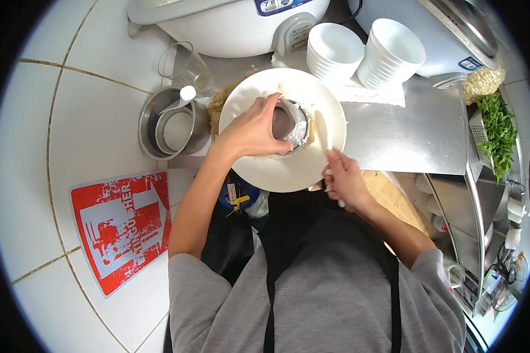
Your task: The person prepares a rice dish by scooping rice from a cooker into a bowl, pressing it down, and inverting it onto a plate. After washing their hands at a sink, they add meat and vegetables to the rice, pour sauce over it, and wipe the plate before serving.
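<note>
My left hand [254, 126] is wrapped round a metal cup [301, 130] with white, rice-like bits stuck to its side. The cup is on a large white plate [280, 176], where more white bits lie close by. A white-handled, flat utensil, perhaps a rice paddle [328, 130], is gripped in my right hand [345, 181]. Its pale blade points away from me over the plate's right side. The fingers of my right hand are closed around the handle near the plate's front right rim. Whatever is under the cup is hidden.
Two stacks of white bowls [335, 50] stand behind the plate, near large white cookers [218, 29]. Left of the plate are a metal pot [150, 126] and a clear glass [185, 67]. Green leaves [497, 126] fill a basket at right, past the steel counter [406, 135].
</note>
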A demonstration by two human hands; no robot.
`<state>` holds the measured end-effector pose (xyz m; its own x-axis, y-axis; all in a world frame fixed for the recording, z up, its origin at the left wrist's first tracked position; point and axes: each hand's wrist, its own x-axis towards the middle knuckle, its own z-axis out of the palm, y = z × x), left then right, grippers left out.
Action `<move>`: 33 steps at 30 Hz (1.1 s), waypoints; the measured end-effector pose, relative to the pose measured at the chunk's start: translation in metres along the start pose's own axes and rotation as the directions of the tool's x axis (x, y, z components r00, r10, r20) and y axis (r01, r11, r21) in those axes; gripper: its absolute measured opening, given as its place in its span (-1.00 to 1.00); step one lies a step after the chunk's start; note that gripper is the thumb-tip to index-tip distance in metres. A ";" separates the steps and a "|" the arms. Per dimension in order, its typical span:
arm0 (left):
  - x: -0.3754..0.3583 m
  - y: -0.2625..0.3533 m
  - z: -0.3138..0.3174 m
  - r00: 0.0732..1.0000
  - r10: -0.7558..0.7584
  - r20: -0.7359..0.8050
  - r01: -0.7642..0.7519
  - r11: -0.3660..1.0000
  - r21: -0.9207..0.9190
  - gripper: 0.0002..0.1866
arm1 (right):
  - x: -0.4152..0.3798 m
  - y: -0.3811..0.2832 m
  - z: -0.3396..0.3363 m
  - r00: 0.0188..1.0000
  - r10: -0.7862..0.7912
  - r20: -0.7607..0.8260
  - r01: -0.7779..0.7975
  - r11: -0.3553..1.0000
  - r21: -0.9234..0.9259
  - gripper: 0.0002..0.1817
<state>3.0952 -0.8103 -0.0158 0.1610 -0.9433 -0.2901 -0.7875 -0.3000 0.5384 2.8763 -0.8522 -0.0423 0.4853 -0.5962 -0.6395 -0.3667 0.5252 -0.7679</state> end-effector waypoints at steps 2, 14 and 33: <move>0.001 -0.001 0.002 1.000 0.004 -0.003 -0.004 1.000 -0.005 0.02 | 0.010 -0.010 -0.014 0.987 -0.151 -0.055 0.144 0.983 -0.115 -0.58; 0.001 -0.001 -0.001 1.000 -0.011 0.015 0.011 0.999 -0.045 -0.01 | -0.025 0.006 0.006 0.970 0.206 0.126 -0.214 0.975 0.059 -0.67; -0.020 0.001 0.015 0.971 0.103 -0.218 -0.091 0.994 0.062 -0.05 | 0.044 -0.072 -0.042 0.920 -0.139 0.366 0.369 0.617 -0.695 -0.58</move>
<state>3.0823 -0.7894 -0.0219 0.2049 -0.9773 -0.0539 -0.8345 -0.2032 0.5122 2.8907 -0.9419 -0.0164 0.7878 -0.3993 -0.4689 -0.5988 -0.3182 -0.7350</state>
